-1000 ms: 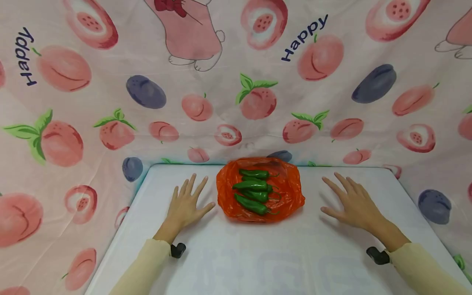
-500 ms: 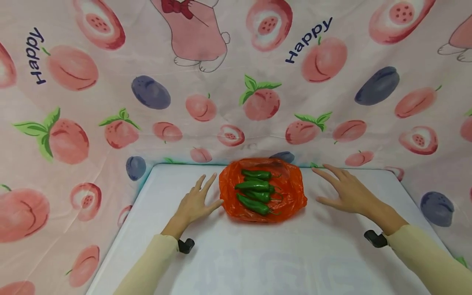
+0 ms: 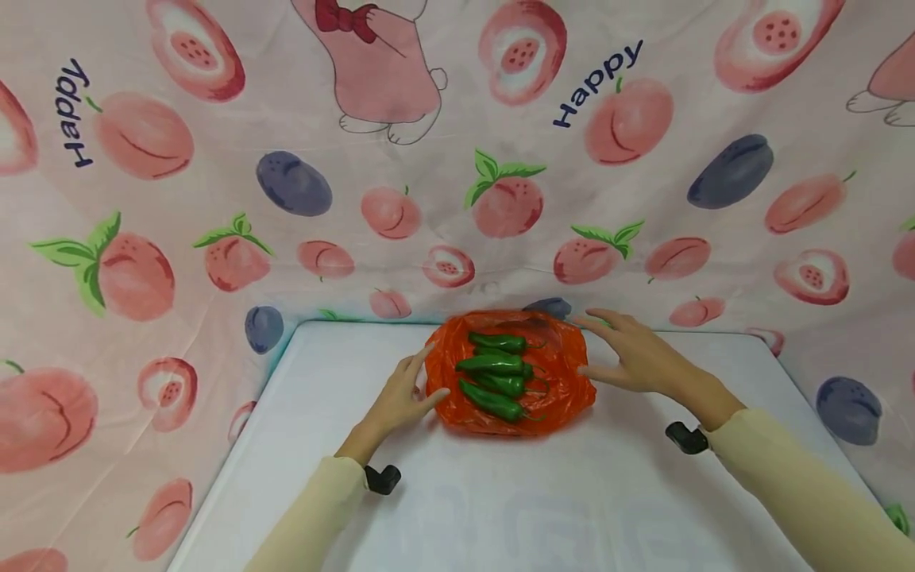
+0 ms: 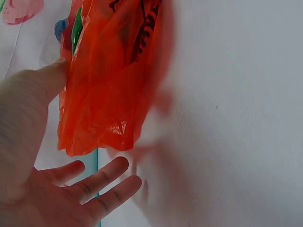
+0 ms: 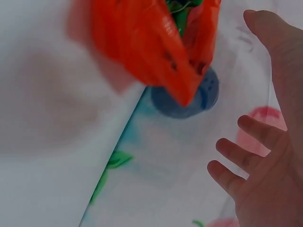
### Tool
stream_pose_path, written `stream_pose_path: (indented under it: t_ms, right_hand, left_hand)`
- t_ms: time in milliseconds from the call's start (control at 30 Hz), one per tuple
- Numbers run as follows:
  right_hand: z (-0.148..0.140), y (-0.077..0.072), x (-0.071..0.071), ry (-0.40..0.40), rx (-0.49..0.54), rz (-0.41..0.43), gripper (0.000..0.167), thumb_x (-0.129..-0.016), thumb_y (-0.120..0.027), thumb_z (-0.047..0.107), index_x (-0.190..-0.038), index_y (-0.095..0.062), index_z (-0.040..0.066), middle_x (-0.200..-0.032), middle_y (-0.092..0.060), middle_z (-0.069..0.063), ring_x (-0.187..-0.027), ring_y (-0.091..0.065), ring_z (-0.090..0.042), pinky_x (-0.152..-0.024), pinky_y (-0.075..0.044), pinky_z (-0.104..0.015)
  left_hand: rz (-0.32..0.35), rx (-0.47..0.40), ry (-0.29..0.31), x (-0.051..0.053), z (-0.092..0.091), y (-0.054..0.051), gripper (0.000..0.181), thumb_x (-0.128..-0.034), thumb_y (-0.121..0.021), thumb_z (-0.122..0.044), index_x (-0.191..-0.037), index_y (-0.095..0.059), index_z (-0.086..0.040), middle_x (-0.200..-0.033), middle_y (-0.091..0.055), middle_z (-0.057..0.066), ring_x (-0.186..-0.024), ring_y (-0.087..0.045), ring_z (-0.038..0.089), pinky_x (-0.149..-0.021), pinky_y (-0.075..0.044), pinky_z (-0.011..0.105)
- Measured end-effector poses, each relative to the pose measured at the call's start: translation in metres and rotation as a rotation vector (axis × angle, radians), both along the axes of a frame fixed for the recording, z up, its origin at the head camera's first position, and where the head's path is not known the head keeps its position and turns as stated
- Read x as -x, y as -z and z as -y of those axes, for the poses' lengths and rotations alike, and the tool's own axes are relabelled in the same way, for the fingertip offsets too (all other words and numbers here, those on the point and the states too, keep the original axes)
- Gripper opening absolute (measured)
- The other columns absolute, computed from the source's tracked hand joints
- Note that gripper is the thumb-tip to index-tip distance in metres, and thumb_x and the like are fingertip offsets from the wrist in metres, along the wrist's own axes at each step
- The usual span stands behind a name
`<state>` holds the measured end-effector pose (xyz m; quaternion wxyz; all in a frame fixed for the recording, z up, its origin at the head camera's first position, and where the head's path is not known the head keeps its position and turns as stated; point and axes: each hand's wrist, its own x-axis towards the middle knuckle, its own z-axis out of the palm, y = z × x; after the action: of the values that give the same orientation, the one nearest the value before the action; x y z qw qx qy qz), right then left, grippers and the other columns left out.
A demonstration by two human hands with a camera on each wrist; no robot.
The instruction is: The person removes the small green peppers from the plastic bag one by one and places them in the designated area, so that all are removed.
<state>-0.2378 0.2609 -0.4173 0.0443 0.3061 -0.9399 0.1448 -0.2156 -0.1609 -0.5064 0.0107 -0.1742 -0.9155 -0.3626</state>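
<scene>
An orange-red plastic bag (image 3: 561, 397) lies spread at the far side of the white table, its mouth facing up. Several green peppers (image 3: 493, 365) lie in it, stems toward the right. At the bag's left edge is my left hand (image 3: 396, 401), fingers spread; in the left wrist view its thumb is against or very near the bag's side (image 4: 104, 94), the other fingers below it. My right hand (image 3: 643, 357) hovers by the bag's right edge with fingers extended. A gap shows between that hand (image 5: 265, 161) and the bag (image 5: 142, 42) in the right wrist view.
The white table (image 3: 500, 508) ends just behind the bag. A pink cloth (image 3: 443, 199) printed with peaches and plums hangs behind and along the sides. A small black device (image 3: 382, 479) is strapped at the left wrist, another device (image 3: 686, 437) at the right.
Both hands have moved inward, the left one rightward and the right one leftward, to the two sides of the bag. The bag and peppers stay in place; the head view shifted slightly.
</scene>
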Motion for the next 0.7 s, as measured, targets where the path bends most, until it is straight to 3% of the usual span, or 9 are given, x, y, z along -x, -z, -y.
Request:
stream_pose_path:
  t_ms: [100,300,533,700]
  right_hand:
    - [0.012,0.000,0.006,-0.017,0.011,0.018,0.084,-0.087,-0.081,0.047,-0.157,-0.041,0.024,-0.155,-0.041,-0.024,-0.138,-0.042,-0.048,-0.103,-0.041,-0.071]
    - [0.037,0.001,0.012,-0.045,0.036,0.075,0.083,-0.089,-0.078,0.051,-0.158,-0.041,0.025,-0.154,-0.042,-0.023,-0.137,-0.042,-0.048,-0.104,-0.040,-0.071]
    - [0.067,0.002,0.019,-0.089,0.096,0.140,0.080,-0.091,-0.077,0.048,-0.159,-0.039,0.028,-0.155,-0.042,-0.017,-0.137,-0.044,-0.042,-0.103,-0.043,-0.068]
    - [0.086,0.007,0.024,-0.135,0.121,0.170,0.080,-0.092,-0.077,0.046,-0.159,-0.039,0.025,-0.155,-0.043,-0.014,-0.137,-0.044,-0.040,-0.104,-0.043,-0.066]
  left_hand:
    - [0.018,-0.010,0.002,0.001,-0.002,0.002,0.085,-0.0934,-0.076,-0.037,-0.163,-0.029,-0.019,-0.153,-0.042,0.023,-0.111,-0.058,0.037,-0.092,-0.056,0.049]
    - [0.051,-0.032,0.002,0.000,-0.004,0.003,0.084,-0.0946,-0.075,-0.034,-0.163,-0.028,-0.018,-0.152,-0.042,0.023,-0.110,-0.057,0.039,-0.090,-0.056,0.047]
    - [0.054,-0.022,0.005,0.000,-0.006,0.001,0.083,-0.0947,-0.075,-0.034,-0.163,-0.029,-0.019,-0.151,-0.046,0.020,-0.134,-0.048,0.037,-0.108,-0.045,0.058]
    - [0.070,-0.027,0.004,0.000,-0.006,0.001,0.083,-0.0948,-0.075,-0.032,-0.163,-0.029,-0.020,-0.151,-0.047,0.018,-0.136,-0.047,0.037,-0.110,-0.043,0.058]
